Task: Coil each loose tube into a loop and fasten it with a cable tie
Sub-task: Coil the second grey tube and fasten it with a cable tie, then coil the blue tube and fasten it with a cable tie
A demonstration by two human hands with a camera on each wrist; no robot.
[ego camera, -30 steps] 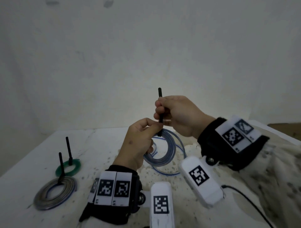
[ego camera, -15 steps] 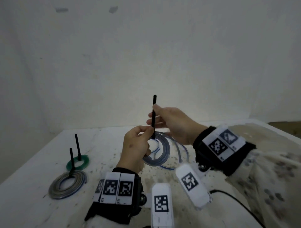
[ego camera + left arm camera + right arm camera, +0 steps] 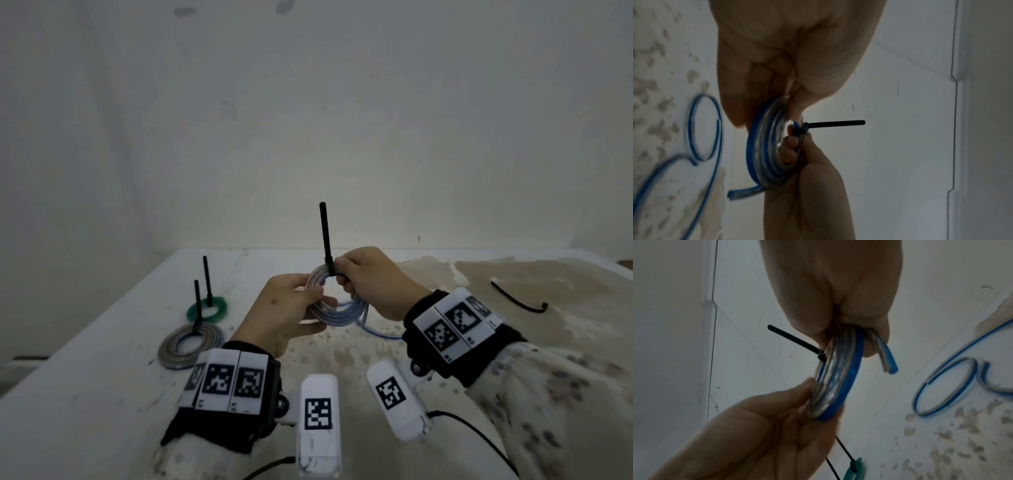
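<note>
Head view shows both hands raised a little above the middle of the table (image 3: pixel 445 342), sharing one clear-and-blue tube coil (image 3: pixel 334 313). The left hand (image 3: pixel 284 315) pinches the coil's near-left arc between thumb and fingers, and the right hand (image 3: pixel 371 284) curls its fingers round the far-right arc just beside the head of a black cable tie (image 3: pixel 324 236), whose tail stands straight up from the top of the coil. In the left wrist view the tie's band looks closed round the turns, though motion blur makes it hard to say how snug it sits. My reading is that the fastening step on this third tube is nearly done: a green coil (image 3: pixel 207 310) and a grey coil (image 3: pixel 191 344), each with its tie upright, already lie near the left edge. One cut end of the held tube pokes free below the right hand, so the next move likely calls for checking that the end is caught, then setting the coil down by the others. Another loose blue tube (image 3: pixel 941 395) lies curled on the table beneath the hands, and a spare tie (image 3: pixel 519 298) waits toward the far right corner.
</note>
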